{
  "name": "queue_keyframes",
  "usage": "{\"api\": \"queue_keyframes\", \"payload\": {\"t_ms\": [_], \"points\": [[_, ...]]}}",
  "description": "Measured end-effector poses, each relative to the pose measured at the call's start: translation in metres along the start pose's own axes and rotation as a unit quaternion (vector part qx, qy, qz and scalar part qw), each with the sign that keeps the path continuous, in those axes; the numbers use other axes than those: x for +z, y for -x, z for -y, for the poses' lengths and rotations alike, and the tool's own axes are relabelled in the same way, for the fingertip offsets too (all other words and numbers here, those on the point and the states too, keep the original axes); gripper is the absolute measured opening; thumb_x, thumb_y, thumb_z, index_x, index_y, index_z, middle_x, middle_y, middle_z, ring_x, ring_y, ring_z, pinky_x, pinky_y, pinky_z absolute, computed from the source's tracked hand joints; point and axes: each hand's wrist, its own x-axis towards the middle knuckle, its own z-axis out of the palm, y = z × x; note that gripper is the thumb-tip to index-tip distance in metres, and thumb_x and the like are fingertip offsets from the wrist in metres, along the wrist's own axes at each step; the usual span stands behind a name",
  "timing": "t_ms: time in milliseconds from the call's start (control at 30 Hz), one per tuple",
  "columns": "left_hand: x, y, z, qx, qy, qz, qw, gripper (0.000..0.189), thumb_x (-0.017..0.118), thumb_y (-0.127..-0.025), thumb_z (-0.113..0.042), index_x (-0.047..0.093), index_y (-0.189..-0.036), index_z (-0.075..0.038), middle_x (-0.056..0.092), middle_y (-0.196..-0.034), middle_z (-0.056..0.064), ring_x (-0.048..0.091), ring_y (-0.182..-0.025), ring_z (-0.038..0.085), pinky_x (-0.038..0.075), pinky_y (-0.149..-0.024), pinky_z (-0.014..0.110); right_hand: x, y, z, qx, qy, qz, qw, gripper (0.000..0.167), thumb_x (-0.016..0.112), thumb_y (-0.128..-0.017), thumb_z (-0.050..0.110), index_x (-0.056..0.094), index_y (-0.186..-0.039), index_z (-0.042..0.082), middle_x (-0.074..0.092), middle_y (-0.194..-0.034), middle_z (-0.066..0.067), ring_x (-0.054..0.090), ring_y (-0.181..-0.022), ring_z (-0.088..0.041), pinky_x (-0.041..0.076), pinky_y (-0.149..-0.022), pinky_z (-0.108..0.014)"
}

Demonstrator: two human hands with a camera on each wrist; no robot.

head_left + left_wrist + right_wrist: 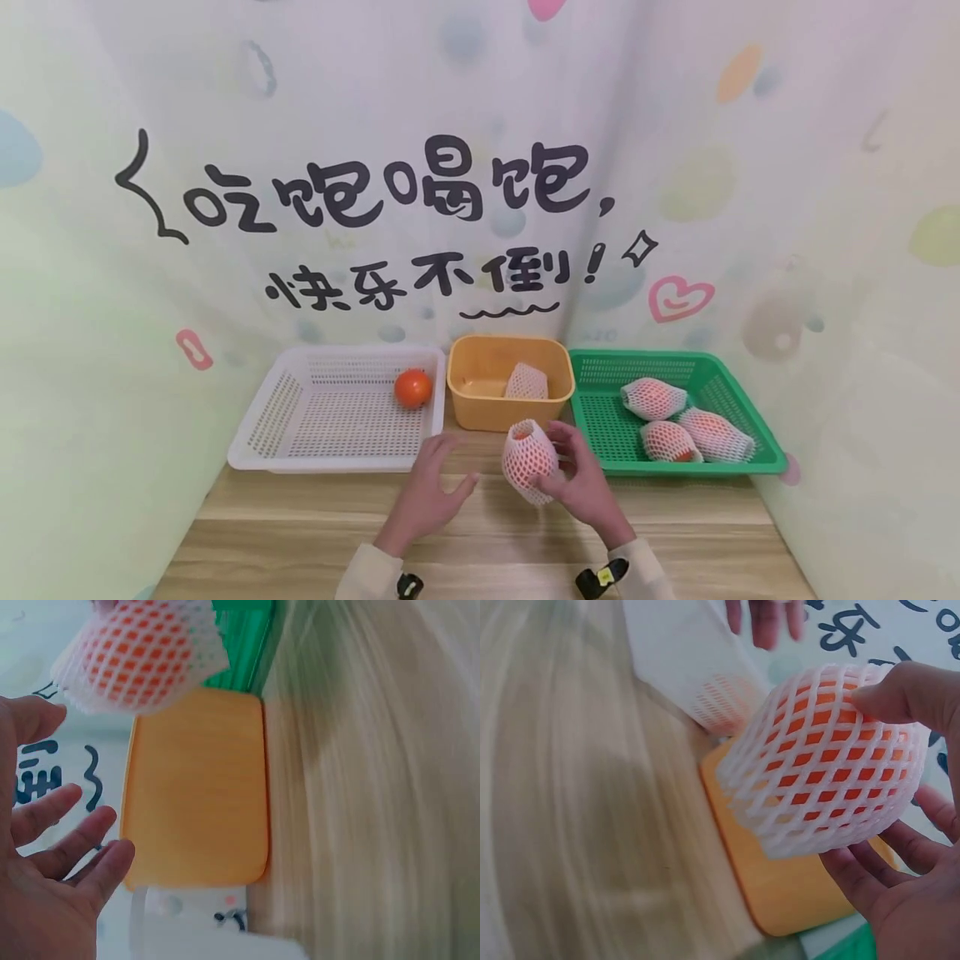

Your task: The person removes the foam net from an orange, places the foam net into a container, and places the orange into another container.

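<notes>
My right hand grips a tomato in a white foam net sleeve, thumb on one side and fingers on the other, above the wooden table. In the right wrist view, red-orange skin shows through the mesh of the sleeve. My left hand is to the left of it, fingers spread and holding nothing. A bare tomato sits at the right end of the white basket. An empty foam net lies in the orange bin behind the held tomato.
On the right stands a green basket with several netted fruits: one at the back, one in front, another at the right. A printed curtain hangs behind the containers. The wooden tabletop runs in front.
</notes>
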Motion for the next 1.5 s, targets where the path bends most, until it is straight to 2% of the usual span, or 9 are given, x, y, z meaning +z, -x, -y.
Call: {"api": "queue_keyframes", "payload": {"t_ms": [133,267,533,667,767,900,1067,1300,1500], "points": [[0.015,0.007,-0.006,-0.028,0.071,0.041,0.9962,0.057,0.076,-0.093,-0.036,0.054,-0.141,-0.014,0.058,-0.139,0.009,0.058,-0.124,0.03,0.053,-0.102,0.048,0.013,0.005,-0.006,0.0,-0.004,0.009,1.0,0.084,0.088,-0.077,0.015,0.046,-0.15,0.022,0.057,-0.139,-0.009,0.056,-0.126,-0.031,0.054,-0.101,-0.044],[0.03,0.015,-0.002,-0.067,0.134,0.081,0.9853,0.072,0.074,-0.093,-0.04,0.043,-0.15,-0.009,0.053,-0.146,0.016,0.054,-0.132,0.036,0.051,-0.107,0.051,0.026,0.011,-0.014,-0.002,-0.005,0.02,0.9998,0.075,0.088,-0.075,0.012,0.056,-0.141,0.025,0.057,-0.136,-0.003,0.055,-0.126,-0.028,0.053,-0.1,-0.043],[0.052,0.031,0.013,-0.092,0.209,0.108,0.9676,0.085,0.076,-0.091,-0.039,0.035,-0.158,-0.008,0.046,-0.156,0.017,0.053,-0.137,0.038,0.05,-0.11,0.049,0.044,0.021,-0.029,0.012,-0.019,0.03,0.9993,0.069,0.091,-0.07,0.009,0.06,-0.131,0.023,0.058,-0.136,-0.002,0.052,-0.128,-0.03,0.051,-0.105,-0.05],[0.059,0.031,0.017,-0.093,0.223,0.109,0.9641,0.081,0.077,-0.091,-0.036,0.038,-0.157,-0.011,0.048,-0.156,0.013,0.054,-0.136,0.033,0.052,-0.109,0.038,0.048,0.023,-0.038,0.009,-0.022,0.035,0.9991,0.069,0.091,-0.072,0.012,0.059,-0.132,0.022,0.057,-0.138,-0.002,0.051,-0.13,-0.031,0.05,-0.107,-0.052],[0.063,0.032,0.02,-0.111,0.234,0.112,0.9593,0.077,0.078,-0.09,-0.034,0.042,-0.156,-0.011,0.052,-0.152,0.01,0.054,-0.137,0.031,0.052,-0.107,0.032,0.05,0.024,-0.043,0.016,-0.03,0.047,0.9983,0.07,0.09,-0.075,0.012,0.056,-0.135,0.021,0.057,-0.141,-0.003,0.051,-0.132,-0.029,0.051,-0.108,-0.044],[0.065,0.035,0.021,-0.127,0.242,0.11,0.9556,0.071,0.08,-0.088,-0.031,0.05,-0.151,-0.017,0.056,-0.148,0.006,0.055,-0.136,0.029,0.053,-0.105,0.032,0.051,0.027,-0.048,0.025,-0.037,0.069,0.9966,0.07,0.088,-0.077,0.011,0.054,-0.138,0.018,0.056,-0.142,-0.007,0.052,-0.132,-0.027,0.051,-0.106,-0.03],[0.066,0.038,0.022,-0.128,0.258,0.105,0.9517,0.064,0.082,-0.086,-0.028,0.057,-0.145,-0.024,0.058,-0.147,0.003,0.055,-0.135,0.027,0.052,-0.105,0.03,0.049,0.031,-0.05,0.019,-0.03,0.079,0.9962,0.067,0.087,-0.079,0.015,0.055,-0.138,0.018,0.058,-0.141,-0.01,0.053,-0.13,-0.026,0.051,-0.105,-0.031],[0.066,0.039,0.023,-0.133,0.271,0.102,0.9479,0.059,0.083,-0.085,-0.024,0.06,-0.14,-0.019,0.059,-0.144,0.009,0.057,-0.134,0.033,0.051,-0.107,0.028,0.047,0.031,-0.051,0.035,-0.05,0.097,0.9934,0.061,0.085,-0.083,0.019,0.058,-0.139,0.021,0.057,-0.144,-0.01,0.053,-0.132,-0.029,0.052,-0.102,-0.032],[0.064,0.038,0.021,-0.13,0.276,0.103,0.9468,0.055,0.081,-0.085,-0.016,0.062,-0.137,-0.014,0.059,-0.142,0.012,0.057,-0.134,0.035,0.051,-0.109,0.031,0.047,0.03,-0.054,0.04,-0.067,0.091,0.9928,0.054,0.085,-0.083,0.017,0.063,-0.132,0.017,0.055,-0.15,-0.011,0.055,-0.131,-0.019,0.051,-0.099,-0.022]]}}
